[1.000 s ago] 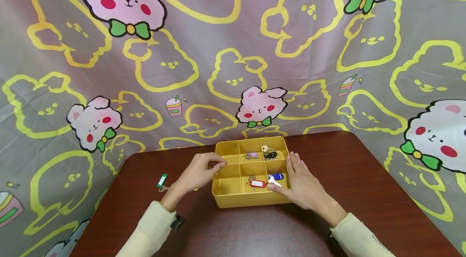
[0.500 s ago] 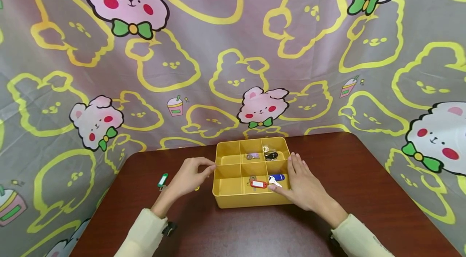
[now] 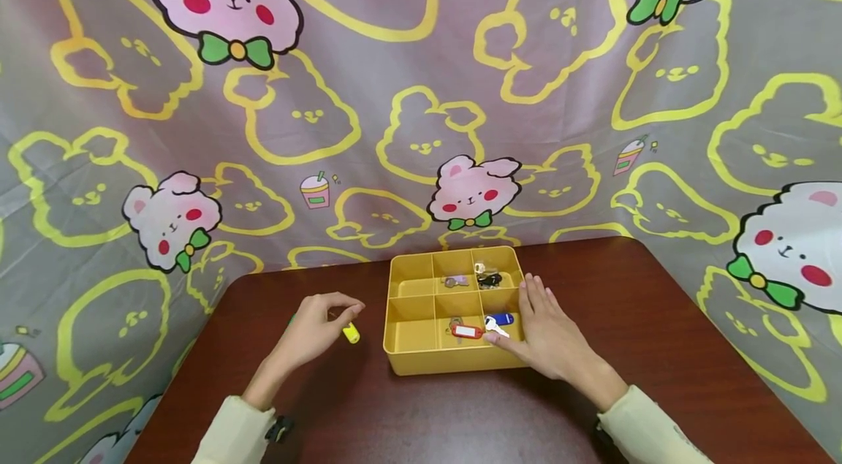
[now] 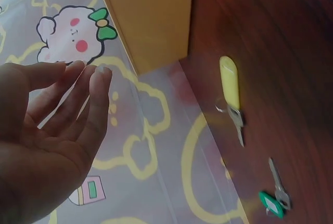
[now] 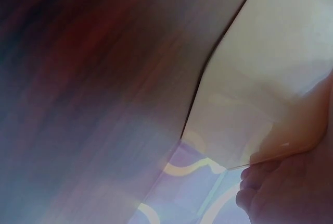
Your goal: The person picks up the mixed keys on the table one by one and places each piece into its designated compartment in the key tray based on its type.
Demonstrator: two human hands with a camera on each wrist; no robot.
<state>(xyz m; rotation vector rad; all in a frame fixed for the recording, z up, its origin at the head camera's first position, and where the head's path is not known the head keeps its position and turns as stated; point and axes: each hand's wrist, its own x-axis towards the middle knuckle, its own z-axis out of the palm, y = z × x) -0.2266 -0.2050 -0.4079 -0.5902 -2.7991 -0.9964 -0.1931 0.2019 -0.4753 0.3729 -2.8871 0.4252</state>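
Note:
A yellow box [image 3: 421,363] with several compartments stands on the table. My right hand [image 3: 549,336] rests against its right side, fingers straight and thumb over the front corner; the right wrist view shows that hand [image 5: 291,187] at the box wall [image 5: 244,99]. Left of the box, my left hand [image 3: 312,329] hovers with bent, loose fingers and nothing visible between them. Just beyond it lies a yellow key tag [image 4: 229,81] with a key on its ring. A green key tag [image 4: 270,203] with a key lies farther left, mostly covered by the hand in the head view.
In the box, a red key tag [image 3: 466,332] lies front middle and a blue key tag [image 3: 503,318] with a key front right. A purple key tag [image 3: 460,279] is back middle, a black tag [image 3: 490,280] back right. A patterned cloth [image 3: 421,47] hangs behind the table.
My left hand has moved from the box's left rim leftward and down to the yellow key tag, now covering most of the green one. My right hand has stayed at the box.

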